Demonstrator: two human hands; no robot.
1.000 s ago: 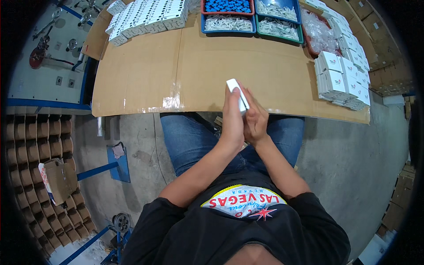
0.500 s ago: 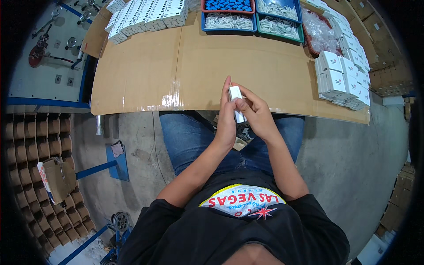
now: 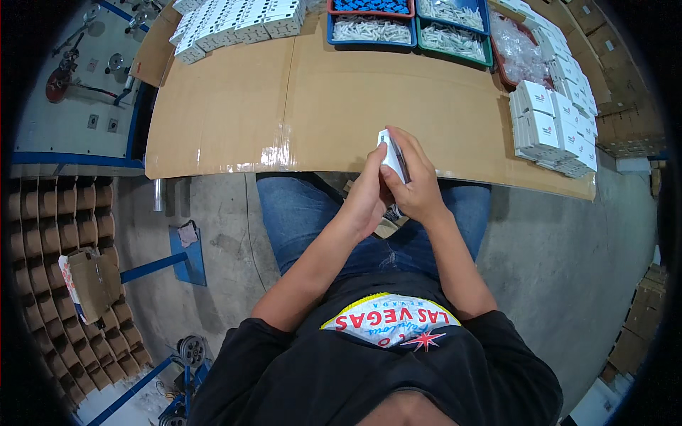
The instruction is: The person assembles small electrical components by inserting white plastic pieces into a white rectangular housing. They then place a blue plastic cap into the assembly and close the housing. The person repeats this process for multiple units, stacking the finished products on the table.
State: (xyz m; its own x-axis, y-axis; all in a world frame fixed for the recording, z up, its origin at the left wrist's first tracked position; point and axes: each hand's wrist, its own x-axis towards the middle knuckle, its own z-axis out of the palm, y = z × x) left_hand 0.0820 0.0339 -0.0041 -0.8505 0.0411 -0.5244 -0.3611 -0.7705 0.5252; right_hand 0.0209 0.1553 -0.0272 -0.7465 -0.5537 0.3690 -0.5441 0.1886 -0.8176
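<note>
- Two arms up from my black shirt (image 3: 320,376); its chest print is upside down from here: big red letters, smaller blue ones, a red star. Lettering readable, not copied.
- Left hand (image 3: 364,199): fingers closed on a small white box (image 3: 391,157), thumb against its near face.
- Right hand (image 3: 420,190): fingers wrapped behind the same box, thumb low on it. No free gap on either side.
- Box sits between both hands, tilted, held up by the near edge of the worktop (image 3: 227,113). Dark strip along its right side; gap, shadow or print, can't tell. Marks on its top end too small to read.
- Progress, my read: this box is mid-handling, not set down. Whether it's fully closed, can't tell.
- Right end: stacked white boxes (image 3: 543,131), small reddish logo and tiny text, not legible.
- Far side: red tray (image 3: 371,14) of blue pieces; blue tray (image 3: 373,47) and green tray (image 3: 458,62) of thin white pieces. Plenty left in them. Clear plastic bags (image 3: 515,44) just beside.
- Far left: tight rows of white boxes (image 3: 249,28), black marks, unreadable. Ordered like finished ones, but which pile is done, I can't confirm.
</note>
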